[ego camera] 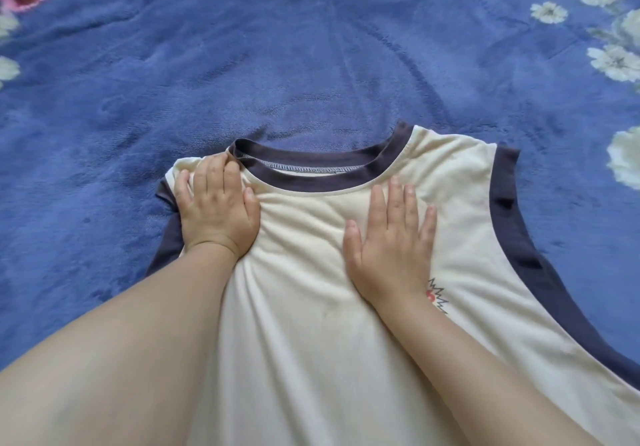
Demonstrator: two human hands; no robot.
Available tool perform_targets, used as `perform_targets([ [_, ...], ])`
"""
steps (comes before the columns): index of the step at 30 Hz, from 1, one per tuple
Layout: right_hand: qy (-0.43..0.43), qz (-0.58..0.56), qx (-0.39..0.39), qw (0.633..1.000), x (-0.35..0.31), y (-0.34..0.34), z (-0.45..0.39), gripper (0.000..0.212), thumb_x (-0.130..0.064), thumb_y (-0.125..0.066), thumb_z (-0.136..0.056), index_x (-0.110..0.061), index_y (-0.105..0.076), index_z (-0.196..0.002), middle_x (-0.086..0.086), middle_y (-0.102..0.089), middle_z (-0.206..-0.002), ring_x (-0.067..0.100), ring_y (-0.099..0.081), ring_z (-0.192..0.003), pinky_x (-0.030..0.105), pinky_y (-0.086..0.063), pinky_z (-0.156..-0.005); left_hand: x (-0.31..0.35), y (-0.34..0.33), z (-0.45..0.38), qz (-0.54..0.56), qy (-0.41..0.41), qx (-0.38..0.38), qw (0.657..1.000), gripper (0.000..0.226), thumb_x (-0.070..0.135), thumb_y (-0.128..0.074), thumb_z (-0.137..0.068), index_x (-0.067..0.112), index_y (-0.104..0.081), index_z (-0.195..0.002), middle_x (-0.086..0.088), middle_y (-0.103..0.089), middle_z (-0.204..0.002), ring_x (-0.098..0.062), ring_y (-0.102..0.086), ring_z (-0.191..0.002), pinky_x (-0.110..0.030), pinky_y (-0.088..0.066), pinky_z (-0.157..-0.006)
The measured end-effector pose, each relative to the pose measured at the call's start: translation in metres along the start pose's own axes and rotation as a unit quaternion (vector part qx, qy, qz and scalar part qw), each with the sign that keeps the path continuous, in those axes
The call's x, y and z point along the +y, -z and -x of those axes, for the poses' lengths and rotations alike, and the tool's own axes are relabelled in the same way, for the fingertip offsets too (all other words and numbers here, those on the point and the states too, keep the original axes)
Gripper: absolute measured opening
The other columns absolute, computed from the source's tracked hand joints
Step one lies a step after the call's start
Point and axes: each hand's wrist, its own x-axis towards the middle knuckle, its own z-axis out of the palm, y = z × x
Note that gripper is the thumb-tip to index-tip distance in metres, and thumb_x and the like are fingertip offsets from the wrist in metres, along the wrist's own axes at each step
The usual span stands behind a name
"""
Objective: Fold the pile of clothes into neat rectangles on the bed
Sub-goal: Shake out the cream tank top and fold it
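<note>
Blue floral blanket [277,47] covers bed. Cream sleeveless shirt [311,307] lies flat on it, collar [311,172] pointing away from person, long axis running from collar toward person. Left hand [216,205] pressed flat on shirt, left of collar, fingers straight, gripping nothing. Right hand [391,237] flat below collar's right half, fingers spread, gripping nothing. Small printed logo [437,295] beside right wrist. Judgement: smoothing stage; left hand nearer its armhole edge, so that side probably folds inward first.
</note>
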Motion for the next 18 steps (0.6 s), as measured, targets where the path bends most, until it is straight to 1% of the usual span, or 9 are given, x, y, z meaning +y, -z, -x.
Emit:
perform_targets([
  [2, -0.016, -0.003, 0.009, 1.0, 0.001, -0.003, -0.004, 0.062, -0.039, -0.036, -0.078, 0.0, -0.06, -0.119, 0.021, -0.053, -0.13, 0.038, -0.052, -0.119, 0.045, -0.016, -0.102, 0.0, 0.001, 0.001, -0.002, 0.001, -0.009, 1.0, 0.056, 0.033, -0.028, -0.081, -0.004, -0.056, -0.112, -0.023, -0.053, -0.126, -0.038, -0.048, -0.118, -0.054, -0.022, -0.104],
  [5, -0.015, -0.013, 0.006, 1.0, 0.003, -0.004, -0.005, 0.062, -0.04, -0.036, -0.077, -0.001, -0.06, -0.119, 0.021, -0.053, -0.13, 0.039, -0.051, -0.12, 0.045, -0.015, -0.102, 0.0, 0.002, 0.0, -0.008, -0.003, -0.003, 1.0, 0.054, 0.032, -0.029, -0.081, -0.003, -0.057, -0.111, -0.023, -0.054, -0.124, -0.037, -0.048, -0.117, -0.055, -0.023, -0.103],
  [8, -0.012, -0.01, 0.012, 1.0, 0.005, -0.006, -0.008, 0.062, -0.039, -0.035, -0.078, -0.001, -0.059, -0.12, 0.021, -0.053, -0.13, 0.039, -0.051, -0.12, 0.043, -0.014, -0.102, 0.001, 0.009, 0.001, -0.008, -0.014, -0.019, 1.0, 0.054, 0.032, -0.028, -0.083, -0.002, -0.056, -0.114, -0.021, -0.055, -0.122, -0.036, -0.049, -0.117, -0.059, -0.024, -0.102],
  [10, -0.016, -0.011, 0.025, 1.0, 0.007, -0.008, -0.011, 0.064, -0.04, -0.033, -0.079, -0.001, -0.057, -0.123, 0.02, -0.051, -0.134, 0.039, -0.048, -0.123, 0.042, -0.011, -0.104, -0.009, 0.018, 0.0, -0.011, -0.013, -0.017, 1.0, 0.057, 0.036, -0.022, -0.087, 0.002, -0.054, -0.12, -0.018, -0.052, -0.127, -0.034, -0.043, -0.125, -0.058, -0.015, -0.106],
  [12, -0.021, -0.017, 0.019, 0.999, 0.007, -0.01, -0.01, 0.07, -0.043, -0.026, -0.08, -0.002, -0.05, -0.13, 0.018, -0.043, -0.141, 0.036, -0.038, -0.131, 0.041, -0.003, -0.106, -0.033, 0.029, 0.001, -0.032, 0.009, -0.018, 0.999, 0.049, 0.035, -0.026, -0.093, 0.006, -0.052, -0.123, -0.015, -0.046, -0.135, -0.031, -0.034, -0.131, -0.051, -0.007, -0.109],
  [13, -0.024, -0.018, 0.018, 0.999, 0.008, -0.01, -0.01, 0.074, -0.046, -0.02, -0.079, -0.004, -0.046, -0.134, 0.016, -0.037, -0.145, 0.034, -0.032, -0.136, 0.04, 0.001, -0.107, -0.047, 0.034, -0.001, -0.052, 0.021, -0.016, 0.998, 0.041, 0.031, -0.032, -0.096, 0.006, -0.051, -0.123, -0.017, -0.045, -0.135, -0.031, -0.034, -0.129, -0.05, -0.009, -0.109],
  [15, -0.026, -0.014, 0.008, 1.0, 0.007, -0.009, -0.009, 0.082, -0.05, -0.01, -0.076, -0.008, -0.037, -0.14, 0.012, -0.027, -0.151, 0.028, -0.021, -0.141, 0.038, 0.006, -0.108, -0.077, 0.05, -0.004, -0.087, 0.088, -0.017, 0.992, 0.033, 0.023, -0.039, -0.096, 0.0, -0.051, -0.117, -0.024, -0.049, -0.124, -0.038, -0.041, -0.118, -0.05, -0.022, -0.103],
  [17, -0.029, -0.007, -0.011, 0.999, 0.006, -0.007, -0.009, 0.089, -0.052, -0.002, -0.071, -0.011, -0.03, -0.144, 0.008, -0.019, -0.154, 0.024, -0.012, -0.143, 0.038, 0.008, -0.11, -0.097, 0.063, -0.004, -0.077, 0.163, -0.032, 0.983, 0.033, 0.019, -0.04, -0.095, -0.007, -0.052, -0.112, -0.031, -0.05, -0.117, -0.044, -0.044, -0.111, -0.05, -0.034, -0.091],
  [18, -0.031, -0.003, -0.021, 0.999, 0.008, -0.006, -0.011, 0.091, -0.053, 0.0, -0.069, -0.012, -0.027, -0.145, 0.007, -0.016, -0.155, 0.023, -0.009, -0.144, 0.039, 0.008, -0.111, -0.099, 0.067, -0.004, -0.058, 0.175, -0.04, 0.982, 0.034, 0.019, -0.039, -0.095, -0.009, -0.053, -0.11, -0.032, -0.05, -0.115, -0.045, -0.044, -0.109, -0.049, -0.036, -0.087],
])
